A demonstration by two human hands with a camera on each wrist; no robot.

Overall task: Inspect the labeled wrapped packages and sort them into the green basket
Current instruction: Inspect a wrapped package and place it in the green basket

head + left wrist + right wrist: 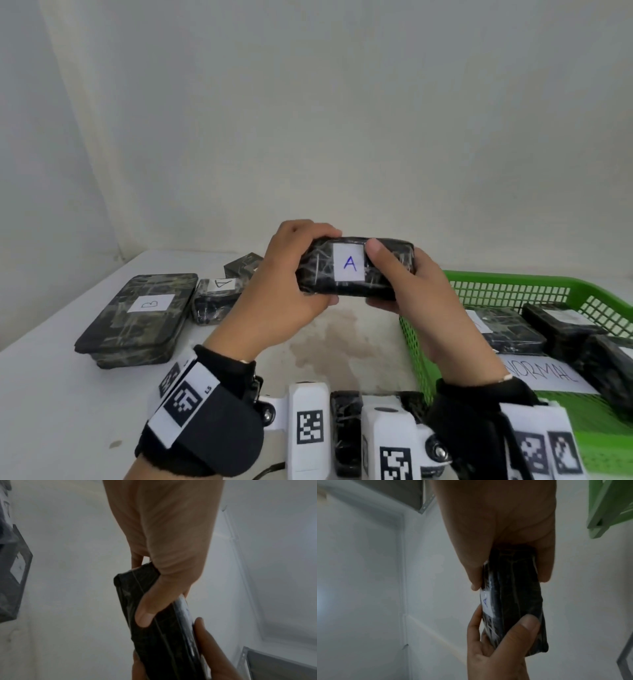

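Note:
Both hands hold a black wrapped package [354, 267] up above the table, its white label marked "A" facing me. My left hand [291, 284] grips its left end, fingers over the top and thumb underneath. My right hand [404, 281] grips the right end, thumb pressed beside the label. The left wrist view shows the same package [154, 622] edge-on with the thumb across it; the right wrist view shows the package [513, 601] with its label side-on. The green basket [513, 284] stands at the right and holds several dark wrapped packages [513, 329] over a sheet reading "NORMAL".
On the white table [68, 394] at the left lie a large flat package labelled "B" [137, 315], a smaller one labelled "A" [214, 298] and another behind it [243, 263]. One more dark package [346, 431] lies near the front edge between my wrists.

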